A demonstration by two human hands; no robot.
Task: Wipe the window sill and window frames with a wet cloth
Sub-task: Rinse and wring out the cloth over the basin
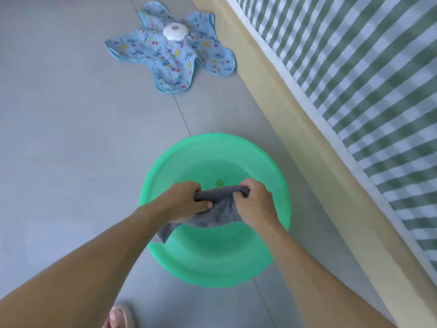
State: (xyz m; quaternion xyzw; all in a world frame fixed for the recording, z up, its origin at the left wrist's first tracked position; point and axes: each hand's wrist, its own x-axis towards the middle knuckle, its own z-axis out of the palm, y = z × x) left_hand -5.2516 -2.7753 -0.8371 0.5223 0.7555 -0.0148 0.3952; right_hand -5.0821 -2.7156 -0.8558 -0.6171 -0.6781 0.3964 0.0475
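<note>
A mint-green plastic basin (214, 263) sits on a pale grey tiled floor (71, 138). A dark grey cloth (221, 213) hangs over the basin. Beyond lies a star-shaped light blue fabric mat (170, 54) printed with small red, yellow and dark blue figures, with a white round piece (175, 31) at its centre. A green-and-white checked bedcover (366, 74) lies above a cream-yellow bed frame (295, 129). A pink slipper (120, 317) shows at the bottom edge.

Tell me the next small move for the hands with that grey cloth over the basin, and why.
Probably twist the grey cloth to wring it. The left hand and right hand each grip one end, holding it bunched above the green basin, so runoff would fall inside rather than onto the floor. Whether it still drips cannot be told from this view.
</note>
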